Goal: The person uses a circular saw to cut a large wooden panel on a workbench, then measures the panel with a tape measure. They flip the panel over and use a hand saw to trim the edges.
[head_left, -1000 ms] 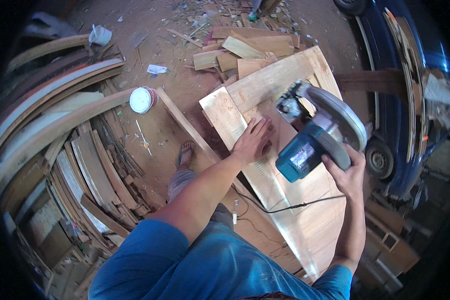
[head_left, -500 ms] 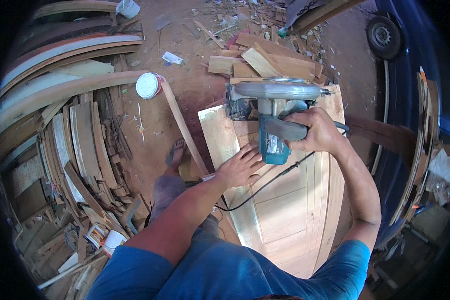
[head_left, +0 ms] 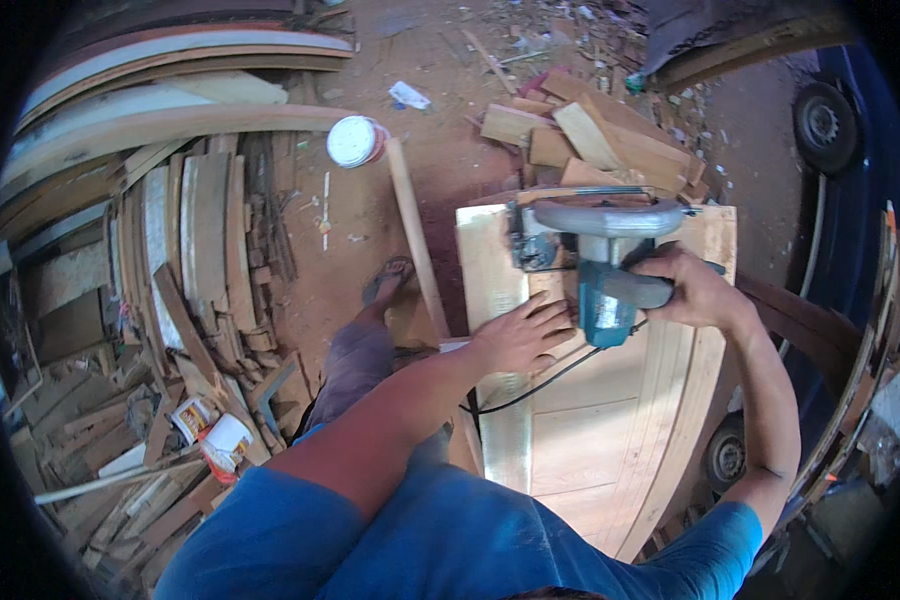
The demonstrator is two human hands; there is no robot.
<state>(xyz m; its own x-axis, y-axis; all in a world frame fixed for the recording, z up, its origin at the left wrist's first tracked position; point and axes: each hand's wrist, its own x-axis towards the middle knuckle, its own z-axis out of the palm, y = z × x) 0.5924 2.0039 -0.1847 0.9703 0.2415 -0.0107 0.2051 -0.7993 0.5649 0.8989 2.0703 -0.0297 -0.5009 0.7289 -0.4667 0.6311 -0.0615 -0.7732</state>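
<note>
My right hand grips the rear handle of a teal circular saw with a silver blade guard. The saw rests across the top end of a pale wooden panelled door, its base close to that end edge. My left hand lies on the door just left of the saw's motor, fingers spread. A black cord runs over the door below both hands.
Stacked planks and offcuts fill the left, with white buckets among them. Another bucket stands beside a long batten. Loose boards lie beyond the door. A dark blue vehicle with leaning boards is on the right.
The saw has swung from a tilted position to lie level across the door's top end, my right hand moving with it. My left hand stays on the door. The view has turned.
</note>
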